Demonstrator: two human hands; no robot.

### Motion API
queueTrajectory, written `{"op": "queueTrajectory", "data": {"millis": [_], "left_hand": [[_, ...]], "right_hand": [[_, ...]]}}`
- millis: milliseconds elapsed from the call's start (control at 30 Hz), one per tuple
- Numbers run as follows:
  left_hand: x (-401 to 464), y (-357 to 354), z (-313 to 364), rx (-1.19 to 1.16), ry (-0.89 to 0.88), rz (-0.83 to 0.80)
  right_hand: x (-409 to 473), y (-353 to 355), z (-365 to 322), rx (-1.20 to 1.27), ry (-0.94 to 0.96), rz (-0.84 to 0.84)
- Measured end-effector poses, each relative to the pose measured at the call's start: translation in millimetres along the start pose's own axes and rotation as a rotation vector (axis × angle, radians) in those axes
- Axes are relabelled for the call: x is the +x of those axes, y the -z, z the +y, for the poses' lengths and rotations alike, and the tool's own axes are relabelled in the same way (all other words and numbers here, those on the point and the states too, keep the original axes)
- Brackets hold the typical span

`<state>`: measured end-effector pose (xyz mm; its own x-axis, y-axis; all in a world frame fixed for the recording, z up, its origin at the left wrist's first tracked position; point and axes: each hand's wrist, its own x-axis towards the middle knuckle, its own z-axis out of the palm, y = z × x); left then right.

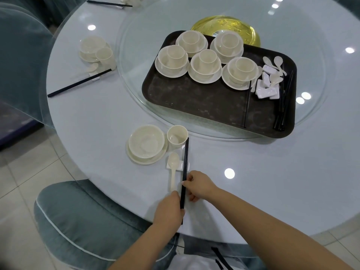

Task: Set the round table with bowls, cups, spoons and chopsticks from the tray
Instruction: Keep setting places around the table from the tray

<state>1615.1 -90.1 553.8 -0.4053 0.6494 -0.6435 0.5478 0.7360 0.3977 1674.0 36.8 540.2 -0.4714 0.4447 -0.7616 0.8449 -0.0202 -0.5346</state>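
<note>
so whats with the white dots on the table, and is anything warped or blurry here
Head view: the white dots are round lights reflected in the glossy table and glass turntable; the wide lens bows the table edge; the far setting looks soft and hazy; the near chopsticks, left hand and right hand are fairly sharp.

At the top edge of the frame a far place setting [124,1] is cut off, leaving 1 chopstick pair and a blurred white piece. The near chopsticks [184,172] vanish at their lower end under the left hand [169,210], whose grip is perhaps pinching. The right hand [198,186] hides its own fingertips.
</note>
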Motion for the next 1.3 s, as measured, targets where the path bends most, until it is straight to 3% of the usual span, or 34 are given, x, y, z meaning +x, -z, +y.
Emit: {"op": "queueTrajectory", "data": {"millis": [533,733,867,1300], "left_hand": [[-2.9,6.1,2.8,-0.027,-0.010,-0.018],[-3.2,13.1,2.3,-0.042,0.007,-0.020],[-2.4,20.0,0.1,-0.028,0.019,-0.027],[-0.7,47.6,-11.2,-0.163,0.049,0.156]], "right_hand": [[3.8,1.4,0.5,-0.102,0.029,0.025],[4.9,28.1,-13.0,0.069,0.111,0.307],[11.1,49.0,-33.4,0.217,0.193,0.399],[34.0,52.4,-73.9,0.313,0.121,0.322]]}}
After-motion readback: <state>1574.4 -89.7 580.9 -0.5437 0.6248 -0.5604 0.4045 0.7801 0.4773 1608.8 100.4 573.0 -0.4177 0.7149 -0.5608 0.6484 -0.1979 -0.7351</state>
